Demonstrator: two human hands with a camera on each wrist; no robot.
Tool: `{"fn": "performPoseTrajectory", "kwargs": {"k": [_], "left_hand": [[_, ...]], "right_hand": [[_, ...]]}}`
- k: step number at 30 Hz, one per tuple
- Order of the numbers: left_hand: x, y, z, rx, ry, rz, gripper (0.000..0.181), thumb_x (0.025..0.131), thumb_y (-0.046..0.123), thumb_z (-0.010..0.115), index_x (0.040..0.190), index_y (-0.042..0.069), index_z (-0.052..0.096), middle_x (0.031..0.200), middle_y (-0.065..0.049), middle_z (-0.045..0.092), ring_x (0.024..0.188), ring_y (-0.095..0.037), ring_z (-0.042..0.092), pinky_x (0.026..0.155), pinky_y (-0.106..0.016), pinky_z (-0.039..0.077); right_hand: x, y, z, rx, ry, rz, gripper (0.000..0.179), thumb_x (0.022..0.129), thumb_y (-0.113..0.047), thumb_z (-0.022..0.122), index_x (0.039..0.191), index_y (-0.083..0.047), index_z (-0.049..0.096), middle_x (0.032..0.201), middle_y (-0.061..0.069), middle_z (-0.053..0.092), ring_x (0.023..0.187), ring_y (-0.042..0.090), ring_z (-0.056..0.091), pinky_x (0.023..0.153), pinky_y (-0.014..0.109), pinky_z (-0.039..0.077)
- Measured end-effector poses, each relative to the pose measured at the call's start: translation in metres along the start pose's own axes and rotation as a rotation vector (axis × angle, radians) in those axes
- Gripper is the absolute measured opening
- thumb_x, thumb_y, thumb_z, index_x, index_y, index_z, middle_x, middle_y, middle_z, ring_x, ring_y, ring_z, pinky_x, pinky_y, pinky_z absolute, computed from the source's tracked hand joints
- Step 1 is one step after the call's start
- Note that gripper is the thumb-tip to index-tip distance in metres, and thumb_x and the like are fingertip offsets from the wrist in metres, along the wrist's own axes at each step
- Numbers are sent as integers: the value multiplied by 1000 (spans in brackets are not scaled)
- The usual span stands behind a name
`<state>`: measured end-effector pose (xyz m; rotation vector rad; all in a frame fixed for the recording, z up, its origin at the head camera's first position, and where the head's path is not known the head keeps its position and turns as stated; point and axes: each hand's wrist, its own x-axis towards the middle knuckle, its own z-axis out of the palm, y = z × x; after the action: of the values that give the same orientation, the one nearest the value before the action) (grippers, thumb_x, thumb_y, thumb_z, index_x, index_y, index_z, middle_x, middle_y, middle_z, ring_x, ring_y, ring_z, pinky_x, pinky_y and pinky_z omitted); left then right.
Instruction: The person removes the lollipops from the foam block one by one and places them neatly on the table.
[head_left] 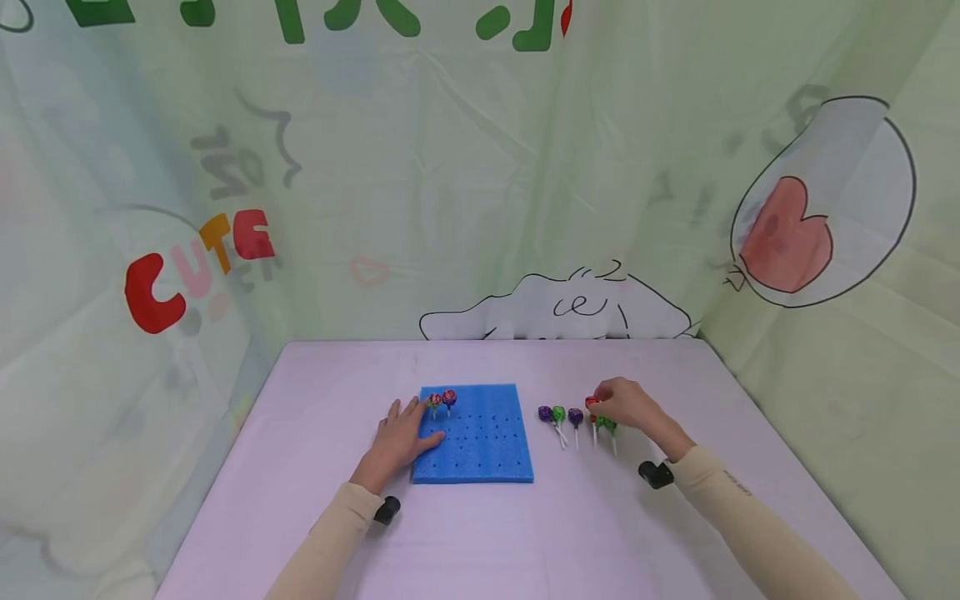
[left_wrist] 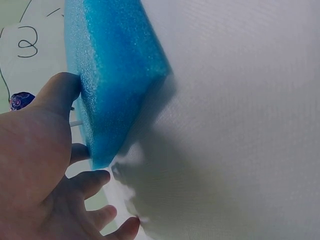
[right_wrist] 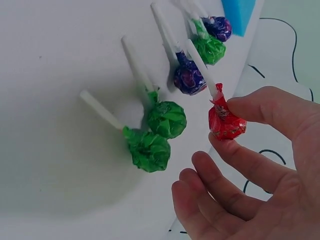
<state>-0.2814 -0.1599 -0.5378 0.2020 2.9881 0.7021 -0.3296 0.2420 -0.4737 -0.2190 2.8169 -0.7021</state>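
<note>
Red lollipop (right_wrist: 227, 122), probably light, hard, slick-wrapped, is pinched at its head, seemingly the best hold, by right hand (head_left: 626, 404) fingers, three o'clock from the blue board (head_left: 480, 452); left hand (head_left: 399, 437) fingers are spread.

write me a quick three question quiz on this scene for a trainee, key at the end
1. Which colour is the lollipop that the right hand pinches?
A green
B red
C purple

2. True or false: in the head view, the left hand is at the right edge of the board.

3. How many standing lollipops can be seen in the board in the head view?

Key
1. B
2. False; it is at the left edge.
3. Two, near the far left corner.
</note>
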Motion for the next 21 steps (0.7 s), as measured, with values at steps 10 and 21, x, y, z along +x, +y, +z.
{"fn": "performPoseTrajectory", "kwargs": {"k": [10,21], "left_hand": [[0,0,-1,0,-10,-2,77,95,48,64,154,6,37,161,-22,33,151,-50,19,117,-69,25],[0,1,-1,-6,-8,2,77,95,47,66,154,6,38,161,-22,34,151,-51,19,116,-69,25]], "right_hand": [[-8,12,-10,-17,-4,6,35,92,-20,68,112,9,65,101,20,69,87,27,62,75,42,57],[-11,36,-20,-44,10,53,31,91,-17,68,107,9,66,95,19,69,84,28,61,71,40,55]]}}
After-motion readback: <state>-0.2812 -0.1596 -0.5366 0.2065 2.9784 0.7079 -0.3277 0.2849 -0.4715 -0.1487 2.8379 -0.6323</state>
